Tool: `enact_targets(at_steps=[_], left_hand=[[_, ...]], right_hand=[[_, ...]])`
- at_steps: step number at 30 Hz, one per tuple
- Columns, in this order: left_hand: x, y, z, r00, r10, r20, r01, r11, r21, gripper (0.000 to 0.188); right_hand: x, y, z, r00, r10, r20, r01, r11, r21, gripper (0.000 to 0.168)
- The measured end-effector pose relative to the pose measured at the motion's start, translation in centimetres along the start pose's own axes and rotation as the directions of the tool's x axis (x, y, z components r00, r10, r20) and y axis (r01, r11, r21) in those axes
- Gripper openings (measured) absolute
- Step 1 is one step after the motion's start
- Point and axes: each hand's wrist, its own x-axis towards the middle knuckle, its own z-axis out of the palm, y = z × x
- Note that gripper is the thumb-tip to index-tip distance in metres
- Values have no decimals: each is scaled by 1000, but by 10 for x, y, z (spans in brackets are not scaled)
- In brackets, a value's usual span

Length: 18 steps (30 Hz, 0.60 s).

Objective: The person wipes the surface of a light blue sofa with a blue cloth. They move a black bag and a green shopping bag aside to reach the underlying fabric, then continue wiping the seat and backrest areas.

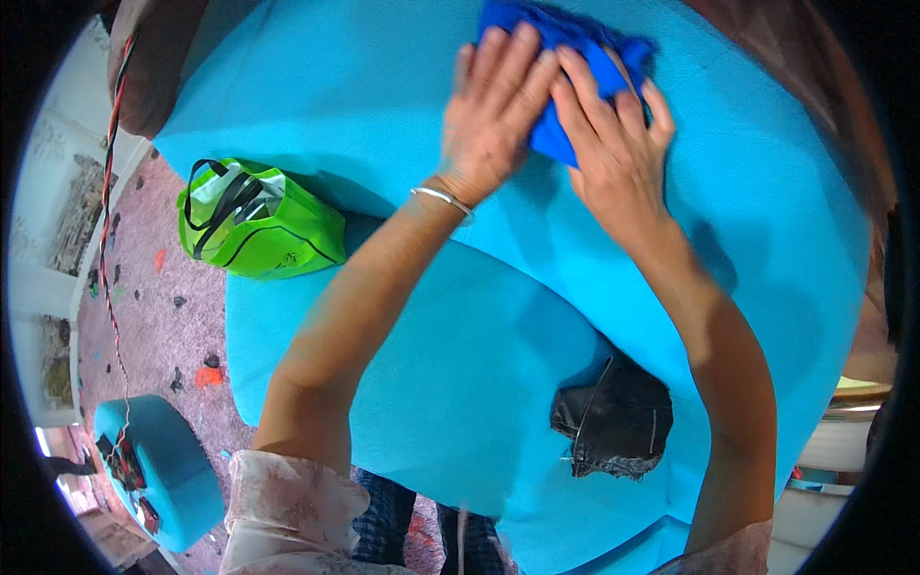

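Note:
A crumpled dark blue cloth [557,133] lies at the top centre against the light blue upholstery of a sofa [755,215]. On the cloth's left part rests my left hand [492,118], slightly blurred, fingers spread and a silver bangle at the wrist. My right hand [622,147] is on the cloth's right part, its fingers bent over a fold, with some cloth between thumb side and fingers. The fingertips of both hands nearly meet at the middle of the cloth. How firmly each hand grips is partly hidden.
A green bag [287,233] with black handles stands left on the sofa. Folded black denim shorts [622,424] lie on the seat [460,359]. A blue ottoman [176,467] holding small items is at lower left, on a pink patterned carpet [154,309]. A twisted red-black cord [108,215] hangs at left.

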Motion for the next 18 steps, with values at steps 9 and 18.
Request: enact_targets(at_steps=[9,18], left_hand=[[-63,16,0,910,-405,-90,405,914,-24,76],[-21,-12,-10,991,-132,3,132,991,-15,62]], right_hand=[[17,-23,40,968,-250,10,245,953,180,32],[16,-18,13,995,-86,52,86,996,2,42]])
